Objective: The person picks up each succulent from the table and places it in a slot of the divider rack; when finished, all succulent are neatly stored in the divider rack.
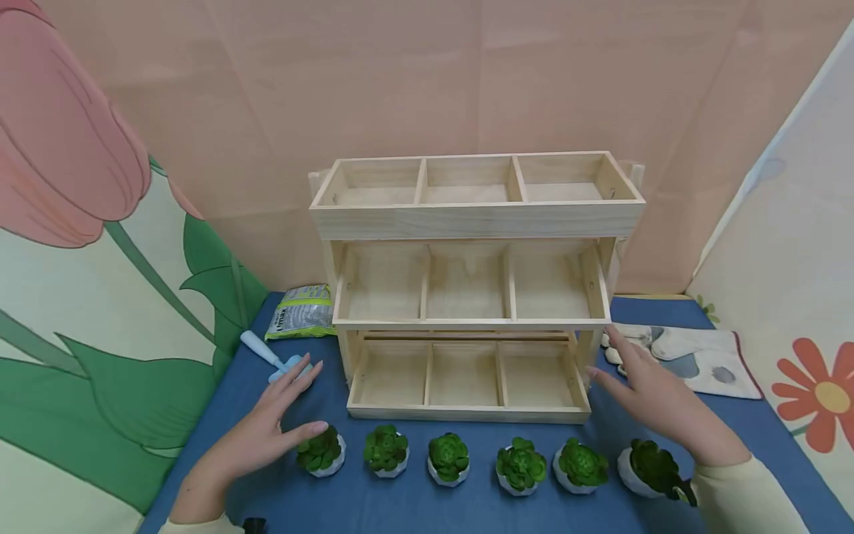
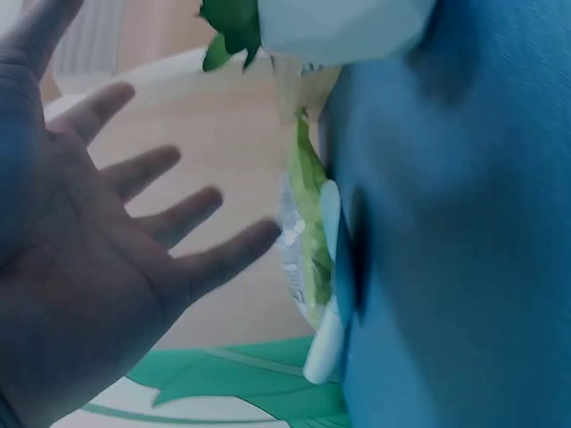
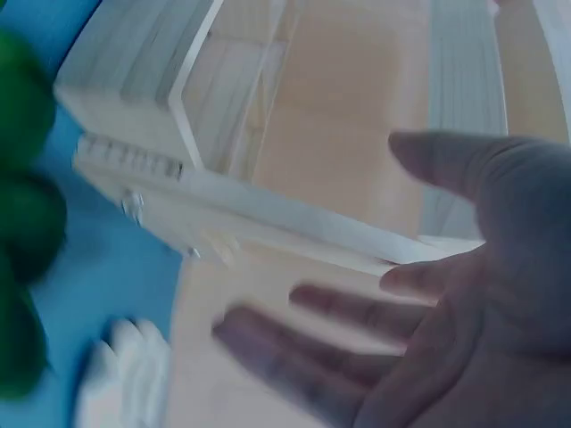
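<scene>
The shelf [image 1: 477,222], long axis along 9-to-3 o'clock, stands at 2 o'clock from the left hand [image 1: 265,430] and 10 o'clock from the nearer right hand [image 1: 657,389], both spread and holding nothing.

Pinkish-tan backdrop [image 1: 480,81], tulip-print side panel [image 1: 120,297], blue tabletop [image 1: 373,512].

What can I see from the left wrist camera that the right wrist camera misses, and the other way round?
Only the left wrist view shows the left hand, the bag and the trowel. Only the right wrist view shows the right hand and the white gloves, blurred. Both show the blue table, plant leaves and parts of the shelf.
</scene>
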`<move>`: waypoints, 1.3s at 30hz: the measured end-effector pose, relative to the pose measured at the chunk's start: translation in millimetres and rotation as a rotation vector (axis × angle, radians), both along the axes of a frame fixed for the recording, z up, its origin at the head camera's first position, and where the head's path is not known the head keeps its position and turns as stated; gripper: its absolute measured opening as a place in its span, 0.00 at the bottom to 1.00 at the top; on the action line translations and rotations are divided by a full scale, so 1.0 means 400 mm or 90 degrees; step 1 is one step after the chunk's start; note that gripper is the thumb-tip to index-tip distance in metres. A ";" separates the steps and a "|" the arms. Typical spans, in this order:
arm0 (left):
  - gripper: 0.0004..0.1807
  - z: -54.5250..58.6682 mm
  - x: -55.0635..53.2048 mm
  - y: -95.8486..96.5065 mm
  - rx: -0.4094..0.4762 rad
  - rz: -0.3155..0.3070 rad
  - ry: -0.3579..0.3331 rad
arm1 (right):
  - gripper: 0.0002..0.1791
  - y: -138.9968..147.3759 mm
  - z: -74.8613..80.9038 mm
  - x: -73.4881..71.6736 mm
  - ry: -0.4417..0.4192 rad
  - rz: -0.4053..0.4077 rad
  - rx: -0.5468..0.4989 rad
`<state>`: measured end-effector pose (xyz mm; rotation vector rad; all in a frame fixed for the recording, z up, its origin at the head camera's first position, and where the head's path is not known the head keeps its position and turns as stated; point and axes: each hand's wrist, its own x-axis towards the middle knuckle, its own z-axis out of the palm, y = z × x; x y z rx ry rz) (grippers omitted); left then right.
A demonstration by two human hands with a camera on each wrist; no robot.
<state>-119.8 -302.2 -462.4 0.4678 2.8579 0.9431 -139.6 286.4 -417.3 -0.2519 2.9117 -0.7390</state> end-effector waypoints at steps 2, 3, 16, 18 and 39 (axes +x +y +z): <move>0.49 -0.004 0.005 -0.012 0.017 -0.014 -0.014 | 0.56 0.004 -0.004 -0.007 -0.031 0.012 -0.063; 0.48 -0.007 0.007 -0.018 0.023 -0.019 -0.023 | 0.56 0.007 -0.007 -0.011 -0.045 0.017 -0.093; 0.48 -0.034 0.025 -0.093 0.183 -0.062 -0.199 | 0.44 0.030 -0.037 -0.060 -0.170 0.043 -0.269; 0.48 -0.040 0.024 -0.102 0.210 -0.078 -0.223 | 0.43 0.032 -0.044 -0.067 -0.181 0.037 -0.277; 0.43 -0.087 0.020 -0.123 0.294 -0.134 -0.334 | 0.40 0.010 -0.092 -0.096 -0.273 -0.089 -0.365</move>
